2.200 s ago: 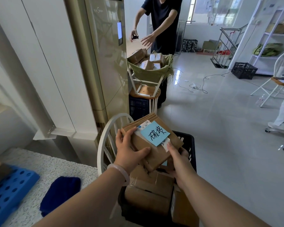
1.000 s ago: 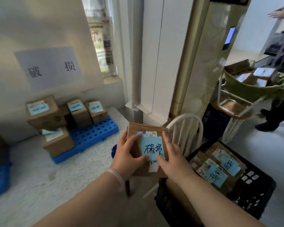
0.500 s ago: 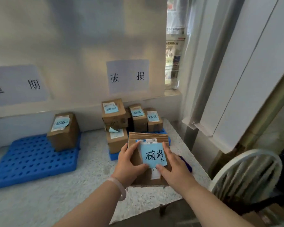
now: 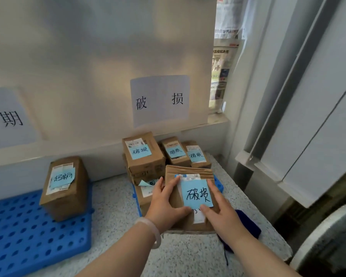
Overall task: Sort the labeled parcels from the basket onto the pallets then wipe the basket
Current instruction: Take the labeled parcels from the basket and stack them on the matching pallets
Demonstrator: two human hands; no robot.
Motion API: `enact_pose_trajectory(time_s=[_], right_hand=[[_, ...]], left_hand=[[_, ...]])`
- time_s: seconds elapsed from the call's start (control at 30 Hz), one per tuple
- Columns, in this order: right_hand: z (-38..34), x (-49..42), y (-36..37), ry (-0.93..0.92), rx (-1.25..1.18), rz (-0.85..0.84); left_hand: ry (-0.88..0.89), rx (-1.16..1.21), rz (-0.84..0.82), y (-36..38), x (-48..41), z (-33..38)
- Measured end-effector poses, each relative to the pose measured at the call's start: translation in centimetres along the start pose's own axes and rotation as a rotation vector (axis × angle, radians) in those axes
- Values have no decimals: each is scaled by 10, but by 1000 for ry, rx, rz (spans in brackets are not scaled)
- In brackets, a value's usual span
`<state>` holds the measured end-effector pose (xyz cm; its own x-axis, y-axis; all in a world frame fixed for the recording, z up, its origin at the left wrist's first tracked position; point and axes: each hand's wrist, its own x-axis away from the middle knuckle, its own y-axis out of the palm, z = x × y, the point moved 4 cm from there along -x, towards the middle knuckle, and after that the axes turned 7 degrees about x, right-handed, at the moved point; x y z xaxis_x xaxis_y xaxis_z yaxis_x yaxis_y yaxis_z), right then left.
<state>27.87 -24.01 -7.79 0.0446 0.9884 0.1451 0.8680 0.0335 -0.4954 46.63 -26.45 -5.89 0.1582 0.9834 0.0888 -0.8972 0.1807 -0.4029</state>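
Note:
I hold a flat brown parcel [image 4: 176, 198] with a blue handwritten note on top. My left hand [image 4: 164, 204] grips its left edge and my right hand [image 4: 218, 212] grips its right edge, thumbs on top. It hovers over the front of the right blue pallet [image 4: 217, 185], which is mostly hidden. Several labeled parcels [image 4: 143, 156] stand stacked on that pallet under the wall sign [image 4: 160, 99]. The basket is out of view.
A second blue pallet [image 4: 24, 230] lies at left with one labeled parcel [image 4: 65, 186] under another wall sign [image 4: 8, 116]. A dark blue cloth [image 4: 248, 226] lies on the speckled ledge [image 4: 116, 204] by my right hand. A white chair back [image 4: 324, 236] curves at lower right.
I turned left from the basket to the ledge and carried the parcel forward. It is now closer to the stacked parcels on the right pallet.

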Motion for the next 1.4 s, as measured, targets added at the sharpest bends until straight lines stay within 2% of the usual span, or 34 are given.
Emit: enact_pose_trajectory(time_s=[0.2,0.43,0.63,0.87,1.1,1.4], right_hand=[[2,-44,-18,48,10,70],[-2,-134,-76,34,57,66],[3,-227,-109,15,149,59],[29,-303,-102,21,115,-34],[47,-351,-79,33,122,-98],[34,-377,-60,-37,237,-147]], left_hand=[[10,38,3,15,-45,6],[12,52,2,42,-136,37],[-100,27,37,69,-216,52],[-200,-66,96,80,-280,31],[-280,-409,52,76,-310,10],[-299,-472,129,58,-322,-16]])
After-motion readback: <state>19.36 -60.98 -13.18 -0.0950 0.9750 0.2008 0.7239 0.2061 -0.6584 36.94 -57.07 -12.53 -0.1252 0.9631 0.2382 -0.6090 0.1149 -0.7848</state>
